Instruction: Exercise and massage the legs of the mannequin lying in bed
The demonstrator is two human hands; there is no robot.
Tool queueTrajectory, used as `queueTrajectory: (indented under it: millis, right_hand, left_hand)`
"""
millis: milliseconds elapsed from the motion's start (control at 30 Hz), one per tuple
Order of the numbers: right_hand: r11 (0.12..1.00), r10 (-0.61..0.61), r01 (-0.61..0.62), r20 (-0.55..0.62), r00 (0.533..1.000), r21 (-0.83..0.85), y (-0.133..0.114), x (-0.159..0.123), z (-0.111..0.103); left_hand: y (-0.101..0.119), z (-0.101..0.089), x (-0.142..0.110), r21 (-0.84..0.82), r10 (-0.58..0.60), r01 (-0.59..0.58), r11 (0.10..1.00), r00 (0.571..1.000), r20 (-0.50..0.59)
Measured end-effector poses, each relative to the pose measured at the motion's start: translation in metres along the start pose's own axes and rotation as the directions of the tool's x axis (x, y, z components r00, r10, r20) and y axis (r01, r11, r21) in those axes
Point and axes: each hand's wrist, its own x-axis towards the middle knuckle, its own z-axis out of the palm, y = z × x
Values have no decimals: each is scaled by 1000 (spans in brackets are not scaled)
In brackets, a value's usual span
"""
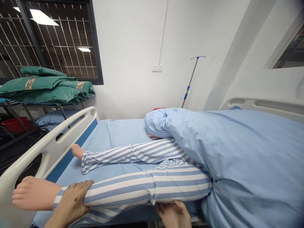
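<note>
A manikin with smooth feet lies on a bed in blue-and-white striped trousers. My left hand [76,198] is wrapped over the near striped leg [123,190] just above the ankle, fingers across the top. Under the knee of the same leg, my right hand [173,213] cups it from below; some of its fingers are hidden beneath the trouser. The near leg's bare foot [35,193] sticks out toward the footboard. Beyond it, the far leg [128,153] lies stretched out on the sheet. A light-blue quilt [237,148] covers the upper body, with a manikin hand [154,136] showing at its edge.
A white footboard [87,115] closes the bed's left end, and a headboard [266,106] stands at the right. Pale-blue sheet [125,128] covers the mattress. An IV pole [190,82] rises behind the bed. Folded green bedding [47,87] is piled by the window.
</note>
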Motion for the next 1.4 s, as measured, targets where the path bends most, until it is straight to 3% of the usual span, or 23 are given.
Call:
queueTrajectory:
  millis: [133, 300, 500, 667, 967, 1200, 1400]
  right_hand:
    - [999, -31, 30, 8, 999, 10, -24, -9, 25]
    - [998, -52, 51, 21, 998, 39, -51, -13, 51]
    - [996, -82, 83, -60, 995, 15, -77, -16, 67]
    - [994, -103, 107, -112, 988, 36, -86, -20, 74]
    - [994, -109, 106, -86, 990, -40, -80, -22, 72]
    - [997, -80, 80, -84, 993, -3, -63, -20, 65]
    - [998, -44, 42, -39, 998, -48, -34, -9, 38]
  left_hand:
    - [18, 24, 14, -166, -34, 33, 986, 999, -6]
    - [66, 44, 34, -386, -45, 29, 922, 998, -34]
    - [129, 66, 55, -516, -77, 30, 856, 995, -71]
    - [151, 75, 62, -571, -99, 10, 821, 987, -125]
    - [127, 50, 58, -474, -23, -1, 881, 999, -45]
    - [74, 15, 51, -301, 85, -122, 946, 987, -134]
    - [26, -17, 31, -82, 143, -157, 984, 978, -155]
